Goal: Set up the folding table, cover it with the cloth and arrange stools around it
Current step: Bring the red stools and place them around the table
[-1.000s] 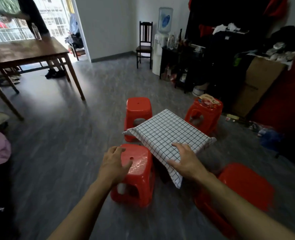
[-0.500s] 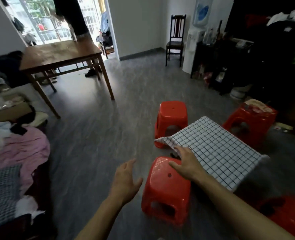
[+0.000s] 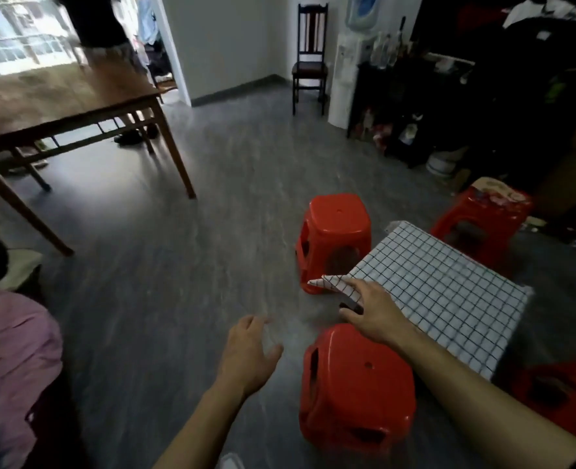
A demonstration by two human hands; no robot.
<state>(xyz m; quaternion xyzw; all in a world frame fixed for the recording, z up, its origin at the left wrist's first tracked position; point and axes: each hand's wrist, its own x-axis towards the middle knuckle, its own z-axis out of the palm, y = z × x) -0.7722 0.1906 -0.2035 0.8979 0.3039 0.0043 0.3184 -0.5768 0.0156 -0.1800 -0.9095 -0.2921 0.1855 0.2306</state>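
A low folding table stands at the right, covered by a white cloth with a black grid. My right hand rests with spread fingers on the cloth's near left corner. My left hand hovers open over the floor, holding nothing. Red plastic stools surround the table: one just below my right hand, one at the far left side, one at the far right with printed packaging on its seat, and one at the near right, partly cut off.
A brown wooden table stands at the left with a person behind it. A dark chair and a water dispenser line the back wall beside dark shelves. Pink bedding lies at the left edge. Grey floor spreads in the middle.
My left hand has come off the near stool and now hovers to its left. My right hand slid to the cloth's near left corner. The view has swung left.
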